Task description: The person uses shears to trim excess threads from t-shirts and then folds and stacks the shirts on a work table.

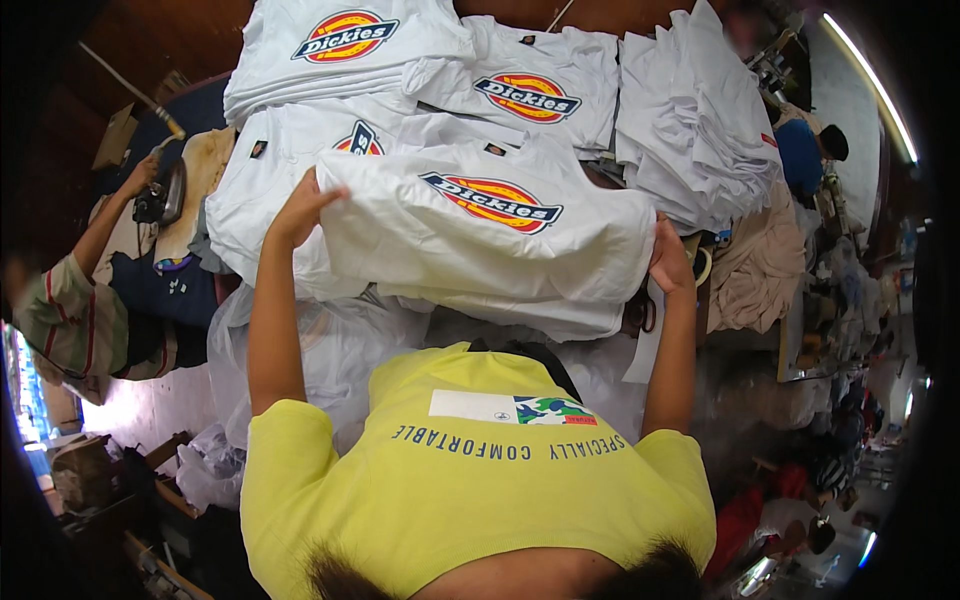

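A white T-shirt [400, 215] with a red, yellow and navy chest print is stretched between my two hands, its near part hanging in folds over the table's front. At the shirt's left side my left hand [298, 215] grips the cloth, thumb showing and slightly blurred, the other fingers partly hidden. My right hand [671, 262] is closed on the right side, fingers partly behind the fabric. Just beyond lie more white printed shirts [262, 185], one partly under the held one. Dark-handled scissors [648, 312] hang or lie beside my right hand.
A folded stack of white shirts [440, 30] stands at the back, with a heap of white garments [690, 130] to its right. Beige cloth [760, 265] hangs at right. On the left, another person's hand [143, 176] holds an iron [172, 195]. Clear plastic bags [340, 330] lie below.
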Demonstrator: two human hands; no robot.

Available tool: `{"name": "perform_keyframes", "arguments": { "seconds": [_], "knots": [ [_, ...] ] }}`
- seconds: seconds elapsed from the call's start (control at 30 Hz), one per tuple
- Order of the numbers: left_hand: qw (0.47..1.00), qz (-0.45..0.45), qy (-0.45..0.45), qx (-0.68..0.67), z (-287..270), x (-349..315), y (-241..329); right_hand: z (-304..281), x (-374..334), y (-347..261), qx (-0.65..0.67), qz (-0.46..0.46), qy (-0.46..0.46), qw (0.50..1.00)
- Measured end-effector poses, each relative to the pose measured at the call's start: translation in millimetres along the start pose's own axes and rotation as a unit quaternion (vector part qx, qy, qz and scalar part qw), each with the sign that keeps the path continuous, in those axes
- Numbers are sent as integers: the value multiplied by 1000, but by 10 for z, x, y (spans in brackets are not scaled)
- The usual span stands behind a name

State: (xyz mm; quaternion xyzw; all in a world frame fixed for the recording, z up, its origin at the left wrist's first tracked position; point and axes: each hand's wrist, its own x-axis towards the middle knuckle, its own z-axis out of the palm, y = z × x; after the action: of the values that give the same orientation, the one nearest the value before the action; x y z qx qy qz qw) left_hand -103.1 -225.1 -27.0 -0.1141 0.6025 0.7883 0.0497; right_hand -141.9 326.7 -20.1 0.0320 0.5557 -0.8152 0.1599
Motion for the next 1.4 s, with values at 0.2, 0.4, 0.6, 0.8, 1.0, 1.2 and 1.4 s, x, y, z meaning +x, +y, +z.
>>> {"name": "perform_keyframes", "arguments": {
  "seconds": [0.2, 0.4, 0.6, 0.8, 1.0, 1.2, 1.4],
  "knots": [
    [958, 252, -23, 135, -94, -650, 854, 292, -354, -747, -125, -160, 3, 979],
    [815, 573, 26, 79, -713, -1493, 1827, 203, -617, -1814, -95, -347, -85, 929],
    [835, 337, 63, 430, -668, -1024, 2485, 1645, 327, -1888, -280, -273, -166, 905],
    [739, 395, 189, 511, -1573, 107, 3291, 2251, 1966, -2345, -396, -405, -53, 822],
    [690, 468, 286, 472, -2176, 697, 4174, 3045, 2755, -2670, -239, -525, -9, 817],
    [668, 397, 311, 547, -2517, 1632, 3417, 3001, 3410, -1636, -305, -400, 68, 862],
    [602, 408, 248, 640, -2097, 1757, 1729, 2353, 2981, -245, -375, -274, -14, 886]
  ]
}}
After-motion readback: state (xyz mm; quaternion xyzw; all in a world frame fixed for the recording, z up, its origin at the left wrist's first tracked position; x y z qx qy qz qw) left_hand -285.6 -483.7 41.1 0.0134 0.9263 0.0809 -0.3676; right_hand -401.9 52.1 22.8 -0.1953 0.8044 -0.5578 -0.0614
